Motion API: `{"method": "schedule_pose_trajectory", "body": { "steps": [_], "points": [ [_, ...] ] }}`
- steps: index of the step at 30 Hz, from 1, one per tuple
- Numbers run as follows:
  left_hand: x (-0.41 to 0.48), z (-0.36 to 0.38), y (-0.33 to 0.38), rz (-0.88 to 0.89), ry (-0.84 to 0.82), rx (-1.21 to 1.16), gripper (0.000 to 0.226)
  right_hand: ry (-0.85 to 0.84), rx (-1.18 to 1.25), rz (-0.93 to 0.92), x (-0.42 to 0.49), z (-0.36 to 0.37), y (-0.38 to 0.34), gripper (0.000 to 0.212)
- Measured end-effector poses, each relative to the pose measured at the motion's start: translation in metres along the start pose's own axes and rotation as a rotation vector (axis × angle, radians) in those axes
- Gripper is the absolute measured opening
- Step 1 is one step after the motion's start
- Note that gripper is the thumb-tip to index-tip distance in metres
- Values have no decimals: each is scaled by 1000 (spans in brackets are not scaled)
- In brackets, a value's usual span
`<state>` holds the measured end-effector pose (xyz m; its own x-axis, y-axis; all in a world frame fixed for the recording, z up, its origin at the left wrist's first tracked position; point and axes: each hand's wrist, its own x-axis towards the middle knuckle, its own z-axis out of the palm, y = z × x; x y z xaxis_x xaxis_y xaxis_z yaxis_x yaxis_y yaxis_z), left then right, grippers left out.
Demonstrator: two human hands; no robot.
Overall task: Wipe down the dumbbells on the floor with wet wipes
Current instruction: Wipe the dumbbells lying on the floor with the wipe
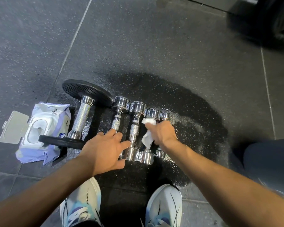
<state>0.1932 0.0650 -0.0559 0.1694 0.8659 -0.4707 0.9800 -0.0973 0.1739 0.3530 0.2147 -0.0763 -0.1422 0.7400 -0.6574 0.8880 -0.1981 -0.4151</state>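
Observation:
Several chrome dumbbells (134, 128) lie side by side on the dark floor. Left of them lies a larger dumbbell with black plates (82, 118). My right hand (162, 133) is closed on a white wet wipe (147, 138), wrapped around the handle of the second dumbbell from the right (152, 113). My left hand (105, 149) rests with spread fingers on the near ends of the two left chrome dumbbells; it holds nothing. The smallest dumbbell (164, 115) at the far right is partly hidden behind my right hand.
A pack of wet wipes (39, 133) with its lid flipped open lies at the left, against the black plate. A wet patch darkens the floor (195, 112) around the dumbbells. My two shoes (164, 205) stand close below. A dark machine base sits at the top right.

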Motion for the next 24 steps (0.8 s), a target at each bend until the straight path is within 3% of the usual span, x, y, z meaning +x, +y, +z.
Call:
{"method": "schedule_pose_trajectory", "body": {
  "steps": [2,3,4,5,6,7,8,15,17,18,20,24],
  "points": [
    [1,-1,0,1,-1,9,60,-16,181,149,0,10,13,19],
    [1,0,0,1,-4,12,60,-84,30,177,-6,15,16,20],
    [1,0,0,0,-4,14,61,-111,-278,83,-13,20,18,32],
    [1,0,0,-1,-4,17,61,-142,-371,43,-20,20,18,40],
    [1,0,-1,1,-3,17,61,-179,-217,90,-23,20,23,41],
    [1,0,-1,1,-2,16,61,-201,139,262,-27,18,21,36],
    [1,0,0,0,-2,16,61,-219,242,329,-25,10,15,27],
    [1,0,0,-5,-7,16,62,-156,271,169,-9,-6,-5,26],
    [0,0,0,-8,-9,18,62,-161,371,322,-16,-3,-5,25],
    [1,0,0,-6,-10,16,63,-164,328,304,-23,-2,-2,37],
    [1,1,0,-2,-13,22,62,-254,387,310,-30,2,10,46],
    [3,2,-1,2,-6,25,63,-390,305,342,-38,-9,10,42]
  ]
}}
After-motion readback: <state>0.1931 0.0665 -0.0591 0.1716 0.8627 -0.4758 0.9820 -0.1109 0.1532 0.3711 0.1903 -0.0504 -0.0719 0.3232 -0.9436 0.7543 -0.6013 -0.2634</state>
